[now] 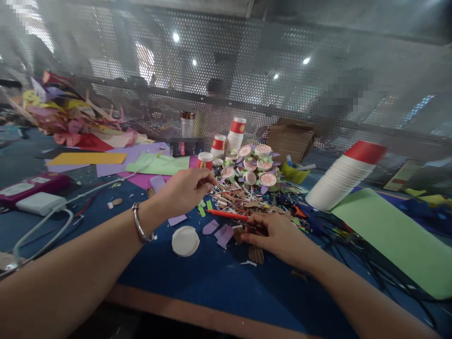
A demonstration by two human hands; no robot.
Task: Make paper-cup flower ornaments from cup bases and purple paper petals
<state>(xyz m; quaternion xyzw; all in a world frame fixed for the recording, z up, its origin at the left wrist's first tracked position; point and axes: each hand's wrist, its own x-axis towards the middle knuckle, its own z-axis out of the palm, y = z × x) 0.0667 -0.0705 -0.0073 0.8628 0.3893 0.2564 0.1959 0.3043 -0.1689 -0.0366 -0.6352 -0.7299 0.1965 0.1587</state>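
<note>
My left hand [192, 188], with a silver bangle at the wrist, hovers over the near side of a scrap pile. Its thumb and fingertips are pinched together; whatever they hold is too small to tell. At the pile's front edge, my right hand [277, 233] closes its thumb and fingers around a dark slim thing that I cannot make out. The end of a red pen [226, 215] meets its index fingertip. Below lie purple paper pieces [224, 234], a brown corrugated cardboard piece [256, 254] and a round white disc [185, 241]. Decorated paper cups [267, 179] with printed bases are heaped behind.
Stacked white cups [337, 181] lean at the right beside green paper [399, 240] and black cables [363, 263]. At the left are a white adapter [40, 203], its cable, and coloured sheets [88, 158]. Folded cardboard [291, 139] and a bottle [187, 125] stand behind.
</note>
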